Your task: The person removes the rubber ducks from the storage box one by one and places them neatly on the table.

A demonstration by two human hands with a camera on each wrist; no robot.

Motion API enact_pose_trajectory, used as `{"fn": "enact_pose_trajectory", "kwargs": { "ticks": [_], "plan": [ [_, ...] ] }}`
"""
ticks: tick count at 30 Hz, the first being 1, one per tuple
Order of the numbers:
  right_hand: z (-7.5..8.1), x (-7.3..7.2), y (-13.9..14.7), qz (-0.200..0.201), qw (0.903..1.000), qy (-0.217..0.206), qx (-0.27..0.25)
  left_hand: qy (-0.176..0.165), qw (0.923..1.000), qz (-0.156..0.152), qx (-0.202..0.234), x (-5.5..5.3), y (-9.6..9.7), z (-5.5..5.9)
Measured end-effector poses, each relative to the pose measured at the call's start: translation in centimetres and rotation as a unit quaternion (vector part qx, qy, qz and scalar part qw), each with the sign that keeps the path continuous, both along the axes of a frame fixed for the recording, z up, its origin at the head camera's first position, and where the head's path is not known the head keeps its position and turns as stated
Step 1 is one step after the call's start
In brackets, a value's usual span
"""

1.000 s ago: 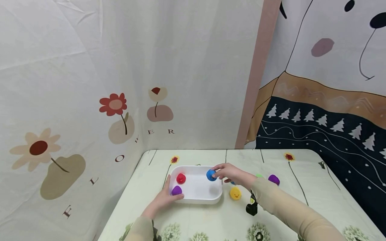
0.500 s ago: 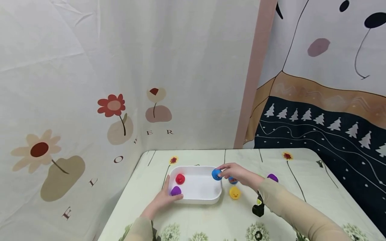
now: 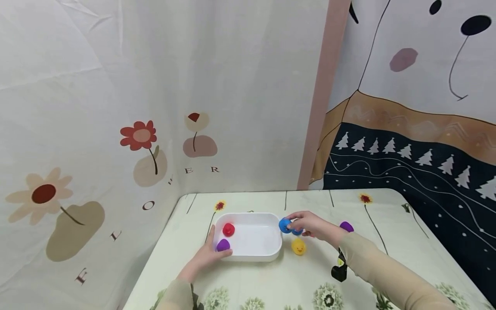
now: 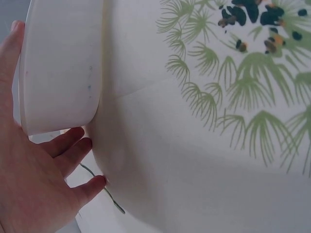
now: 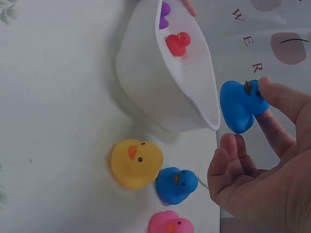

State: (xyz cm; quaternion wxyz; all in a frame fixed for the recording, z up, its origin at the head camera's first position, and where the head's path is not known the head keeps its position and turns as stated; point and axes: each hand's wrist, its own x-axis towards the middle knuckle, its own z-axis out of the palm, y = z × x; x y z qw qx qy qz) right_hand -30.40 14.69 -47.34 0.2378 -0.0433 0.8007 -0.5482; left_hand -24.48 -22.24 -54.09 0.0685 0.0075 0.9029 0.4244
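Note:
A white plastic tub [image 3: 252, 258] sits on the table, with a red rubber duck [image 3: 228, 229] and a purple one [image 3: 223, 245] at its left end. My left hand [image 3: 207, 254] holds that end, thumb along the near side; in the left wrist view the fingers [image 4: 73, 145] curl beneath the tub's corner. My right hand [image 3: 310, 224] pinches a blue rubber duck [image 5: 238, 104] by its head, raised just off the tub's right rim. Below it on the table are a yellow duck [image 5: 136, 164], a second blue duck [image 5: 175, 185] and a pink duck [image 5: 171, 223].
Another purple toy [image 3: 346, 226] lies right of my right hand, partly covered by the forearm. The table [image 3: 286, 284] bears a flower-printed cloth. Printed curtains hang behind the table and on the left [image 3: 240, 99].
My right hand has carried the blue duck rightward, from over the tub to beyond its right rim. The left hand keeps its hold on the tub. The head view has shifted slightly.

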Motion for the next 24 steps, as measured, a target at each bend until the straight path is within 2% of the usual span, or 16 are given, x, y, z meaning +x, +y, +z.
{"fn": "enact_pose_trajectory", "kwargs": {
  "ticks": [5, 16, 24],
  "plan": [
    [-0.3, 0.3, 0.9, 0.008, 1.0, -0.002, 0.001, -0.003, 1.0, 0.001, 0.001, -0.1, -0.2, -0.1],
    [-0.7, 1.4, 3.0, -0.023, 0.9996, -0.015, -0.007, -0.004, 1.0, 0.005, -0.002, -0.2, -0.1, -0.2],
    [-1.8, 1.7, 4.9, -0.021, 0.9995, -0.02, -0.009, -0.013, 0.9999, 0.004, 0.002, -0.2, 0.0, -0.3]
  ]
}}
